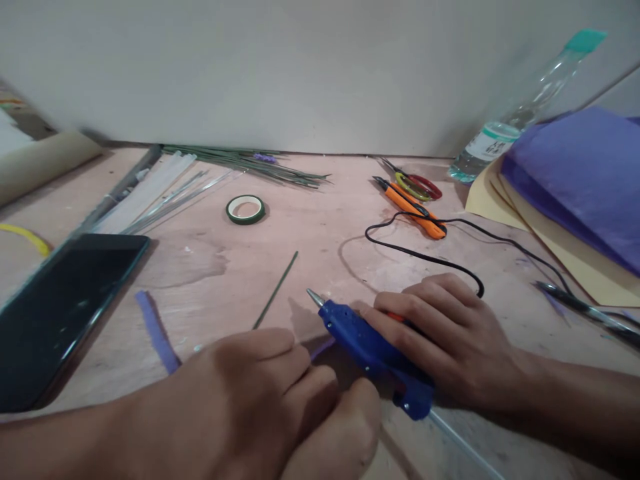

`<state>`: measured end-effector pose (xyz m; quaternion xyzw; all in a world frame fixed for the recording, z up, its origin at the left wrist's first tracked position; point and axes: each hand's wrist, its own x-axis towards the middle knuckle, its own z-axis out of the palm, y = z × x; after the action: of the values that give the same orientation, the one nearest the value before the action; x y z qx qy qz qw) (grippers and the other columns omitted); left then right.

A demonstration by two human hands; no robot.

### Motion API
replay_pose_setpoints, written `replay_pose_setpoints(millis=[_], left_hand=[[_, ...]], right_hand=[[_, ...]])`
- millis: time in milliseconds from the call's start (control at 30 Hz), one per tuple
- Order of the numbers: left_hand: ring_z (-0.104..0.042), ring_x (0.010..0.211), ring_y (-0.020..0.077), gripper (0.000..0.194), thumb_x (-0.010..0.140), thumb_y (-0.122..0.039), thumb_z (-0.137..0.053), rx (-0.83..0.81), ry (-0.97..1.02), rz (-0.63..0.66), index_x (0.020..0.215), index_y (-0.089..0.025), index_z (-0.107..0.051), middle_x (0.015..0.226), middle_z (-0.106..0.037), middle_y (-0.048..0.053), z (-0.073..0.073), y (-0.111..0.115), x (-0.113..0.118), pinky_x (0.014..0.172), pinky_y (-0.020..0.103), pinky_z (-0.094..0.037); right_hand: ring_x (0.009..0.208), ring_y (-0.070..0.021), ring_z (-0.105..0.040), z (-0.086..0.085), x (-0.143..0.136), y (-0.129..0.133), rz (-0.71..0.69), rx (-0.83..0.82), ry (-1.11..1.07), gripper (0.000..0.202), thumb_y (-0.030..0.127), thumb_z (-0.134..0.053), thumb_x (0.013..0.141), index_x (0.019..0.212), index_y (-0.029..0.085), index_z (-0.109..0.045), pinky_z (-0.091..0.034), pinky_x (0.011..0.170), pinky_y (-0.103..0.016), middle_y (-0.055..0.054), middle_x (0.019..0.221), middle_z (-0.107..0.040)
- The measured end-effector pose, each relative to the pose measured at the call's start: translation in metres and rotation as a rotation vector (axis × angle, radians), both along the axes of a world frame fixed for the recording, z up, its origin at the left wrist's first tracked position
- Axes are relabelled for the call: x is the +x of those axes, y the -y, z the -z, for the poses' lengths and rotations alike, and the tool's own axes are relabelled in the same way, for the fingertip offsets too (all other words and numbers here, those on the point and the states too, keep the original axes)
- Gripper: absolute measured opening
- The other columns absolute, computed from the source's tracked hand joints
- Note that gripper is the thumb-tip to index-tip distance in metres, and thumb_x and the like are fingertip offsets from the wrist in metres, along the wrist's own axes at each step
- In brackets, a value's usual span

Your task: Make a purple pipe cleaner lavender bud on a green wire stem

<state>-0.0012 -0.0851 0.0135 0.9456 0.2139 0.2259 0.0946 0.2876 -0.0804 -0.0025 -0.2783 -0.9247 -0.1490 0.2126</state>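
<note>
The right hand (pixel 450 333) lies closed around the blue glue gun (pixel 370 347), held low over the tabletop (pixel 310 233) for steadiness; the left hand (pixel 260 393) curls shut — apparently pinching the thin green wire (pixel 275 290) beside the nozzle

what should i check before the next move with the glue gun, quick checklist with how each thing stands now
1. Grip on the glue gun: right hand lies over its body, fingers wrapped on it: ok.
2. Nozzle: points away from both hands, nothing touching the tip: ok.
3. Left hand: closed just below the gun, over the purple strip end and near the green wire; what the fingers pinch: cannot tell.
4. Black cord: loops loose on the table behind the right hand, not snagged: ok.
5. Glue stick: sticks out of the gun's rear: ok.
6. Phone: lies close to the left arm: not ok.
</note>
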Motion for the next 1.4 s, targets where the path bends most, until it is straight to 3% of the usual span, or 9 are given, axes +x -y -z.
replay_pose_setpoints(millis=[333,700,1000,1233,1400], left_hand=[[-0.076,0.061,0.0142,0.006,0.110,-0.017,-0.060,-0.162,0.215,0.010,0.113,-0.021,-0.065,0.086,-0.083,-0.002,0.002,-0.036,0.017,0.061,0.027,-0.056],[-0.068,0.055,0.0147,0.013,0.113,-0.019,-0.055,-0.196,0.205,0.009,0.102,-0.022,-0.061,0.077,-0.075,-0.004,0.011,-0.028,0.023,0.055,0.032,-0.048],[-0.056,0.047,0.0187,0.018,0.110,-0.016,-0.041,-0.083,-0.011,-0.043,0.105,-0.024,-0.057,0.070,-0.067,-0.004,0.017,-0.018,0.025,0.047,0.037,-0.029],[-0.068,0.052,0.0215,0.033,0.098,0.002,-0.034,0.109,-0.155,0.087,0.104,-0.016,-0.061,0.073,-0.076,0.003,-0.012,-0.017,0.031,0.051,0.035,-0.052],[-0.063,0.045,0.0215,0.047,0.090,0.005,-0.031,0.191,-0.212,0.051,0.105,-0.013,-0.071,0.064,-0.073,0.002,-0.018,-0.007,0.032,0.048,0.034,-0.050]], right_hand=[[0.091,-0.0241,-0.061,-0.001,-0.003,0.003,-0.012,0.032,-0.011,0.023,0.015,-0.048,0.115,0.123,0.011,-0.069,-0.040,0.077,-0.042,-0.008,0.105,-0.081],[0.089,-0.0220,-0.060,-0.002,-0.005,0.005,-0.028,0.047,-0.008,0.026,0.014,-0.045,0.117,0.120,0.013,-0.071,-0.039,0.078,-0.042,-0.004,0.103,-0.083],[0.091,-0.0198,-0.060,-0.005,-0.008,0.005,-0.031,0.048,0.009,0.035,0.015,-0.041,0.118,0.118,0.015,-0.076,-0.039,0.079,-0.040,-0.003,0.104,-0.083],[0.090,-0.0213,-0.058,-0.006,-0.011,0.006,-0.015,0.046,0.018,0.039,0.011,-0.039,0.118,0.114,0.016,-0.077,-0.038,0.077,-0.041,-0.004,0.105,-0.083],[0.096,-0.0254,-0.057,-0.002,-0.008,0.008,0.039,0.020,0.065,0.042,0.015,-0.034,0.119,0.119,0.015,-0.076,-0.038,0.080,-0.044,-0.007,0.111,-0.083]])
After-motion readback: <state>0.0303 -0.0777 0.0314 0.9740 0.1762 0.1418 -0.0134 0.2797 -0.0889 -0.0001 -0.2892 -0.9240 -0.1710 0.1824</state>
